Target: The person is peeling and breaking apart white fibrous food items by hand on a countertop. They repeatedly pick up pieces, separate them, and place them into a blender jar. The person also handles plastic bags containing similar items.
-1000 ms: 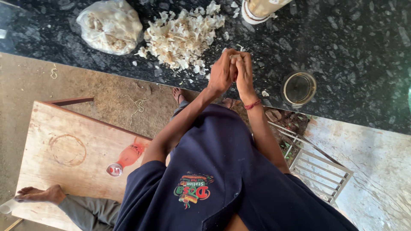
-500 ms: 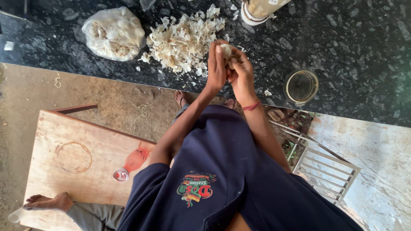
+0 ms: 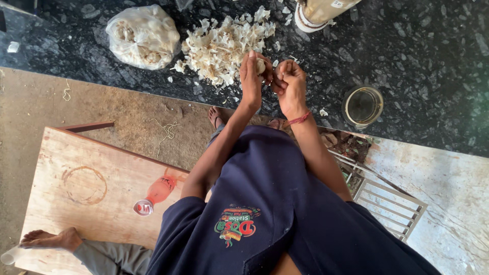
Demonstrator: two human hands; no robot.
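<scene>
Both my hands are raised together over a dark speckled stone counter (image 3: 417, 56). My left hand (image 3: 250, 76) pinches a small pale garlic piece (image 3: 261, 65) at its fingertips. My right hand (image 3: 291, 84), with a red thread around its wrist, is curled against the same piece from the right. Just left of my hands lies a pile of pale papery garlic skins (image 3: 221, 43). A clear plastic bag of garlic (image 3: 142, 35) sits further left on the counter.
A round metal cup (image 3: 362, 106) stands right of my hands, a beige container (image 3: 318, 11) at the top edge. Below lie a wooden board (image 3: 81, 178) with a red bottle (image 3: 155, 194), a metal rack (image 3: 392, 203), and another person's foot (image 3: 48, 238).
My hands were pressed together; now they have parted slightly, and the pale piece shows at my left fingertips. The view has shifted a little over the counter.
</scene>
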